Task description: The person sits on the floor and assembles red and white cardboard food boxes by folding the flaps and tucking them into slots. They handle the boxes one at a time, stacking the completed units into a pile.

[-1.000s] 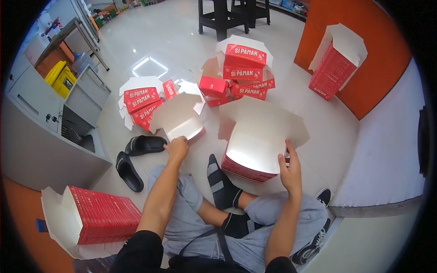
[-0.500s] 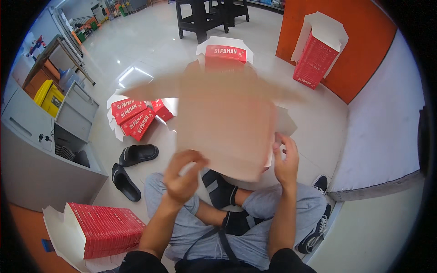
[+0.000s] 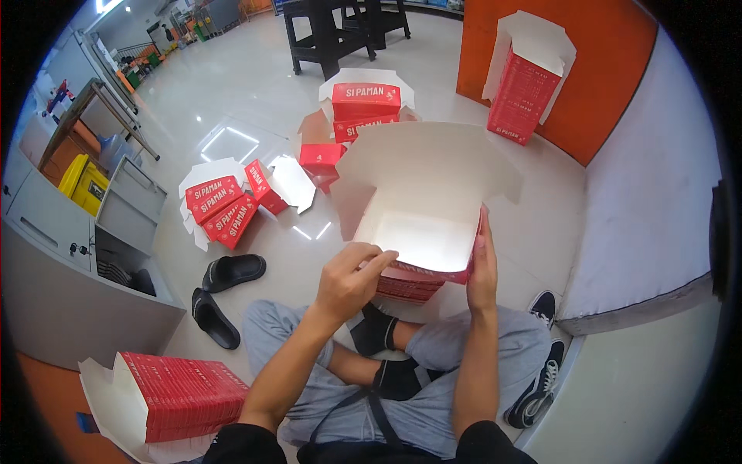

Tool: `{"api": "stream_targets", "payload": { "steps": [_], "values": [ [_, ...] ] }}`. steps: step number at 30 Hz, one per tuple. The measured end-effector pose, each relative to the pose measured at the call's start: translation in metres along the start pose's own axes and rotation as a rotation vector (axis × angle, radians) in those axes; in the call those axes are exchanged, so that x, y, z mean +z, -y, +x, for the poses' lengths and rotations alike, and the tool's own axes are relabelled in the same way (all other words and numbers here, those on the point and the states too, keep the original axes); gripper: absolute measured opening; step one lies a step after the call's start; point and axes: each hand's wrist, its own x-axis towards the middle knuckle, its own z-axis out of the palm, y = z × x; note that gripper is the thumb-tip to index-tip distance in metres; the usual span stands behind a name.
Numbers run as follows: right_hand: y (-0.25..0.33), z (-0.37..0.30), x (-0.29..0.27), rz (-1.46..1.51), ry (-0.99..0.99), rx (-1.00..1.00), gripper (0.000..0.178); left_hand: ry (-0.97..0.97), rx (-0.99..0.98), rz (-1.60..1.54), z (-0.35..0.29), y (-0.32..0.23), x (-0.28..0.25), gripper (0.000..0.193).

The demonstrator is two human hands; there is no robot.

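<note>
In front of my crossed legs, an open red carton [image 3: 421, 228] with a white inside stands with its wide lid flap raised at the far side. My left hand [image 3: 352, 278] pinches the carton's near rim at its left corner, thumb and fingertips together. Along the carton's right wall lies my right hand [image 3: 483, 271], its fingers up the outside and gripping that side. Just beneath the carton, a stack of red cartons [image 3: 410, 289] shows its front edges; the rest of that stack is hidden.
Nested red cartons [image 3: 185, 390] lie at lower left. Folded cartons [image 3: 220, 205] sit at left, others [image 3: 367, 100] ahead, and a tall stack [image 3: 525, 93] stands by the orange panel. Black slippers [image 3: 216, 321], a grey cabinet [image 3: 54, 232] and black stools [image 3: 328, 39] are around.
The blurred brown cardboard has become a carton with its white inside facing me. Both hands are now at its near and right edges; the view has shifted slightly.
</note>
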Motion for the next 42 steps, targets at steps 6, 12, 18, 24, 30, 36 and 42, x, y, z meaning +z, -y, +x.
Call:
{"api": "stream_targets", "payload": {
  "steps": [6, 12, 18, 24, 30, 36, 42],
  "values": [
    [-0.014, 0.001, 0.008, -0.237, -0.008, 0.007, 0.056, 0.168, -0.156, 0.106, -0.023, 0.011, -0.002, 0.026],
    [-0.032, 0.0, -0.006, -0.315, 0.053, -0.033, 0.049, 0.215, -0.144, 0.102, -0.006, -0.017, -0.007, 0.037],
    [-0.025, 0.001, -0.018, -0.19, 0.133, -0.02, 0.057, 0.516, -0.048, -0.25, 0.046, -0.038, 0.03, 0.038],
    [-0.031, -0.003, -0.014, -0.089, 0.11, 0.064, 0.064, 0.673, -0.027, -0.105, 0.05, -0.023, 0.042, 0.021],
    [-0.025, -0.004, -0.007, -0.087, 0.001, 0.247, 0.071, 0.703, 0.013, -0.058, 0.057, -0.02, 0.044, 0.021],
    [-0.041, -0.001, -0.01, 0.473, 0.007, 0.497, 0.067, 0.757, 0.042, -0.009, 0.057, -0.021, 0.048, 0.018],
    [-0.042, -0.003, -0.012, 0.407, 0.011, 0.457, 0.064, 0.767, 0.138, 0.087, 0.053, -0.025, 0.052, 0.021]
  ]
}}
